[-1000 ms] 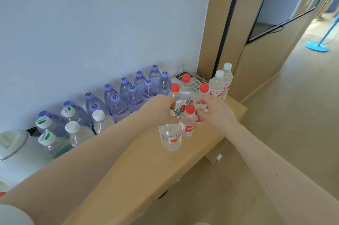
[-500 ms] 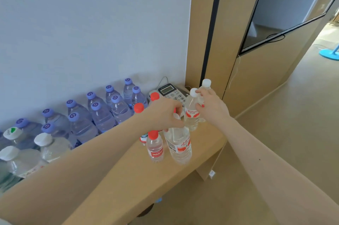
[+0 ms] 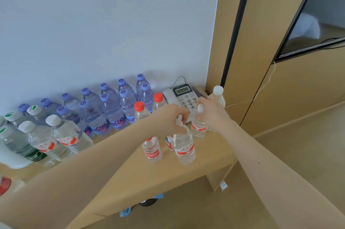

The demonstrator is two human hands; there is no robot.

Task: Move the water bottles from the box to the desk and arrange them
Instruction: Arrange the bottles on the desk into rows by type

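Wooden bench (image 3: 209, 158) against the wall: left grip (image 3: 172, 118) clasps the front bottle (image 3: 183, 147) by its neck, right grip (image 3: 211, 113) the rear bottle (image 3: 198, 128) (both upright, bodies below the grips).

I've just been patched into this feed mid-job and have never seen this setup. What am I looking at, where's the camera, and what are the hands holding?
No machine here: these are a person's two bare arms, filmed by one camera worn on the head, looking forward and down. A wooden desk runs along the wall. On it stand rows of purple-capped bottles, a few red-capped bottles and a phone. The left hand grips the top of the front bottle, near the desk's edge. The right hand grips the neck of a second bottle just before the phone. Both bottles are upright.
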